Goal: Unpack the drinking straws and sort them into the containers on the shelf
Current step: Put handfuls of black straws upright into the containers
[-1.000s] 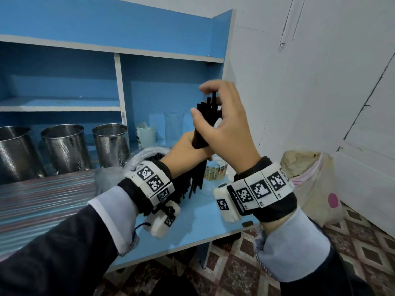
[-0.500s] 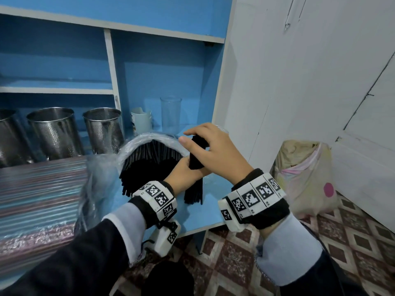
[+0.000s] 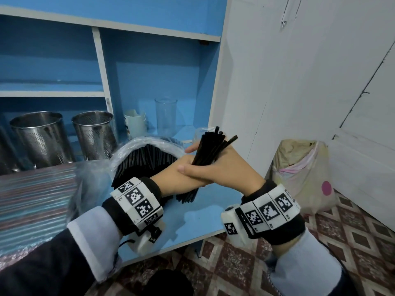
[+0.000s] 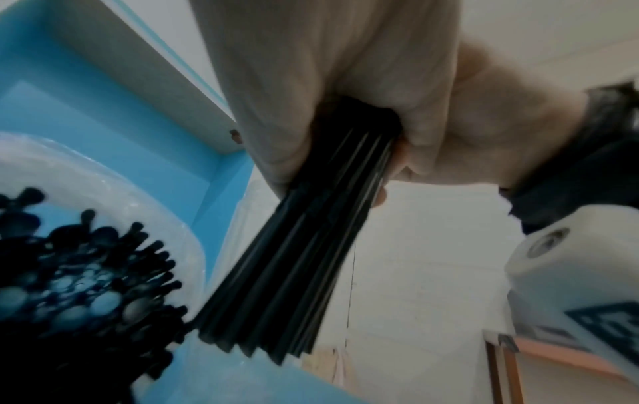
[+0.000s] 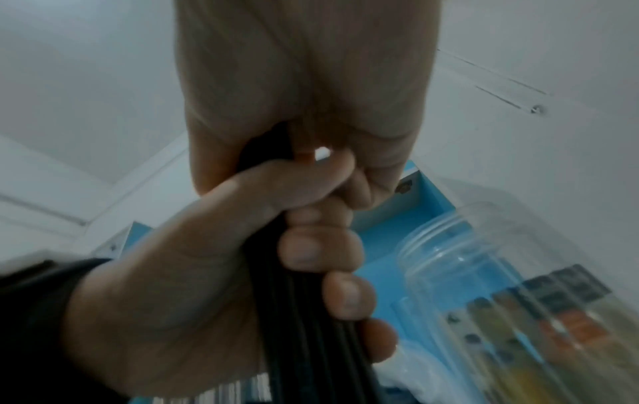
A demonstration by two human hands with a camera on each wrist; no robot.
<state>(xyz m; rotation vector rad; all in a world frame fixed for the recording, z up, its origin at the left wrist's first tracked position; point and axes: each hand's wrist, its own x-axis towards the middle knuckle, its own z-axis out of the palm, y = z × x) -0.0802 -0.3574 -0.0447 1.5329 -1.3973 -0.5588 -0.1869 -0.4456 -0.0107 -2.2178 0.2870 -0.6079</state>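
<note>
Straws are what we hold: a black straw bundle (image 3: 208,150) sits above the front of the blue desk (image 3: 192,223), just in front of the shelf unit. Our left hand (image 3: 173,178) has its fingers curled round the lower part of the bundle, and our right hand (image 3: 218,169) wraps it from the other side, both hands pressed together. The top ends fan out unevenly above our right hand, one straw jutting well to the side. The lower ends splay below our grip and do not look level in the left wrist view.

Behind our left wrist the plastic packet (image 3: 136,146) stands open, still full of black straws. Two perforated metal holders (image 3: 94,133) stand to the left, with a tall glass (image 3: 165,116) and a white cup (image 3: 135,124) further back. A clear jar (image 5: 512,287) stands just beside our hands.

The main risk we see is loose straws sliding out. The bundle is uneven, so any slackening while we pass it between hands could drop several onto the desk or the tiled floor (image 3: 235,270). The jutting straw may catch a holder's rim and bend or spill. Swinging left, our forearm could knock the open packet over. The jar is close enough that a careless turn might tip it.
</note>
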